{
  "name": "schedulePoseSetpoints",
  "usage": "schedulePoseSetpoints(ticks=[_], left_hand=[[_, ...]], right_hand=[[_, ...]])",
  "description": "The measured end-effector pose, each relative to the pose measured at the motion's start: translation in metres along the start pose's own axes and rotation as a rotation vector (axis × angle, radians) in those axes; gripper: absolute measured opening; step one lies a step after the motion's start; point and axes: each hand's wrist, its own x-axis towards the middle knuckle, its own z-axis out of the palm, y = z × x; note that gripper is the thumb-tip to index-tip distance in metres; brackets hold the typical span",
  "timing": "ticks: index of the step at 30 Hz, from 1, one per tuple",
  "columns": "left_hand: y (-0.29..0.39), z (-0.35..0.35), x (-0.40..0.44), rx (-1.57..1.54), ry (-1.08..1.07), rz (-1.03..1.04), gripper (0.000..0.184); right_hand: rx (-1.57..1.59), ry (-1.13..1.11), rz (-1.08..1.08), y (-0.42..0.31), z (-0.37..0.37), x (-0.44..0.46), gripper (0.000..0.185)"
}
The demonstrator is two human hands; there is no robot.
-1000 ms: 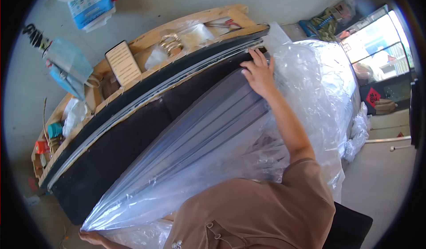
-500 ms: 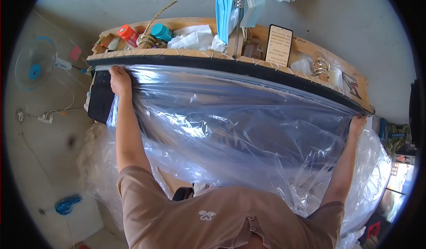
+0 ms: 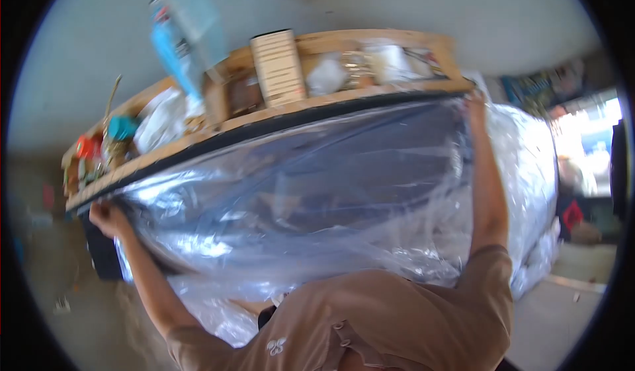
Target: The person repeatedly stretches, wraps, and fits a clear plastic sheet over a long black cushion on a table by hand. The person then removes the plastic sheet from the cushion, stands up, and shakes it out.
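Note:
A clear plastic sheet (image 3: pixel 317 192) spreads over dark cloth, just below the black-edged wooden frame (image 3: pixel 278 116). At the sheet's upper left corner, my left hand (image 3: pixel 109 217) is closed on its edge, close under the frame. My right hand (image 3: pixel 473 103) is closed at the upper right corner, by the frame's right end, and looks blurred. Between my two hands the sheet's upper edge runs along the black strip. A piece of black cloth (image 3: pixel 102 252) hangs below my left hand.
Along the frame's wooden tray stand a phone (image 3: pixel 278 70), a teal-lidded jar (image 3: pixel 122 127), a red-lidded jar (image 3: pixel 86 147), crumpled white tissue (image 3: pixel 162 120) and coiled cord (image 3: pixel 357 70). Blue face masks (image 3: pixel 175 57) hang above it. More plastic (image 3: pixel 529 172) bunches at the right.
My view has swung to the right and tilted, so the frame slants up to the right. Both hands keep to the sheet's corners.

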Motion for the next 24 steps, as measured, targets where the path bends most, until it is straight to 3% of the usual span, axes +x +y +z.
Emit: schedulePoseSetpoints(ticks=[2,3,4,5,7,8,9,10,11,12,13,14,15,16,18,20,21,22,23,24], left_hand=[[-0.016,-0.015,-0.012,-0.399,0.196,0.156,0.022],[-0.017,-0.039,-0.009,-0.767,0.144,-0.198,0.022],[-0.039,-0.055,-0.003,-0.894,0.142,-0.526,0.024],[-0.047,-0.063,0.000,-0.805,0.266,-0.604,0.029],[-0.021,-0.079,-0.004,-0.698,0.231,-0.259,0.031],[0.032,-0.090,-0.019,-0.297,0.329,0.183,0.028],[0.083,-0.108,-0.036,-0.199,0.046,0.353,0.024],[0.058,-0.089,-0.056,-0.118,-0.158,0.628,0.023],[0.119,-0.108,-0.093,-0.003,-0.201,0.881,0.017],[0.123,-0.121,-0.119,0.356,-0.655,0.895,0.017],[0.108,-0.120,-0.130,0.165,-0.518,0.996,0.027],[0.066,-0.118,-0.123,0.355,-0.386,0.833,0.034],[0.028,-0.120,-0.101,0.474,-0.366,0.589,0.041],[0.008,-0.137,-0.080,0.574,-0.527,0.330,0.045],[-0.037,-0.159,-0.053,0.755,-0.591,0.066,0.037],[-0.033,-0.165,-0.052,0.682,-0.426,0.245,0.026],[-0.017,-0.142,-0.047,0.314,-0.643,0.110,0.030],[0.079,-0.148,-0.079,0.020,-0.661,0.242,0.041],[0.178,-0.161,-0.119,-0.361,-0.828,0.166,0.042],[0.236,-0.163,-0.158,-0.238,-0.748,0.679,0.040]], right_hand=[[-0.225,0.131,-0.294,0.005,0.010,-0.027,0.048],[-0.241,0.113,-0.324,-0.010,0.016,-0.056,0.050],[-0.312,0.069,-0.398,-0.011,0.016,-0.068,0.050],[-0.329,0.081,-0.448,-0.008,0.017,-0.076,0.047],[-0.250,0.072,-0.532,-0.015,0.026,-0.080,0.035],[-0.236,0.082,-0.530,-0.018,0.028,-0.082,0.035],[-0.270,0.073,-0.519,-0.022,0.027,-0.084,0.028],[-0.302,0.065,-0.510,-0.025,0.027,-0.086,0.022],[-0.287,0.074,-0.513,-0.028,0.028,-0.087,0.022],[-0.247,0.032,-0.406,-0.028,0.029,-0.090,0.016],[-0.209,-0.019,-0.296,-0.027,0.032,-0.095,0.011],[-0.093,-0.055,-0.402,-0.025,0.042,-0.109,0.008],[-0.079,-0.227,-0.411,-0.050,0.047,-0.146,0.008],[0.045,-0.399,-0.331,-0.069,0.058,-0.190,0.008],[0.143,-0.556,-0.509,-0.083,0.079,-0.264,0.010],[0.234,-0.587,-0.550,-0.094,0.096,-0.309,0.007],[0.280,-0.566,-0.512,-0.099,0.105,-0.320,0.005],[0.318,-0.540,-0.469,-0.105,0.112,-0.330,0.004],[0.354,-0.511,-0.473,-0.107,0.122,-0.333,0.004],[0.373,-0.548,-0.457,-0.107,0.129,-0.333,0.005]])
